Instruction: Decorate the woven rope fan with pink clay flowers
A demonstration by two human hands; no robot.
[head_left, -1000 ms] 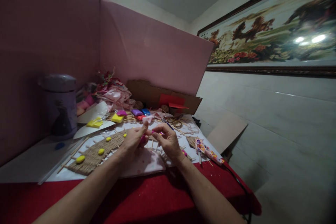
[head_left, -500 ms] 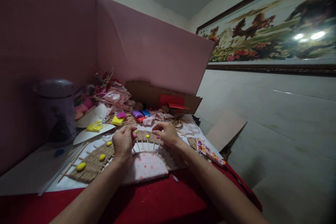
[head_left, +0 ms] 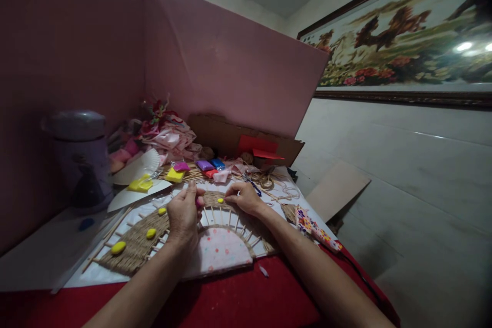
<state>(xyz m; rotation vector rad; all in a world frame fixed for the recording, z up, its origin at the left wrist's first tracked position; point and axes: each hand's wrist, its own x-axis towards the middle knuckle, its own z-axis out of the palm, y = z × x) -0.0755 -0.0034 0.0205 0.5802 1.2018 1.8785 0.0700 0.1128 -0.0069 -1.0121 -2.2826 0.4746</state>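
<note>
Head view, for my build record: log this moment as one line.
left hand: holding pink piece | right hand: near yellow dot on woven band, contact unclear | spotted half-disc: inside band's curve

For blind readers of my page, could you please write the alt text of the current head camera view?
A person's left hand holds a small pink lump over a fan-shaped woven piece dotted with yellow lumps, while the right hand is at its far side. Behind lie coloured packets and a pink heap.

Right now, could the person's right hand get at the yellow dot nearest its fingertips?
Probably yes: the right hand has its fingertips close beside that yellow dot on the woven band, and nothing visible lies between them.
</note>
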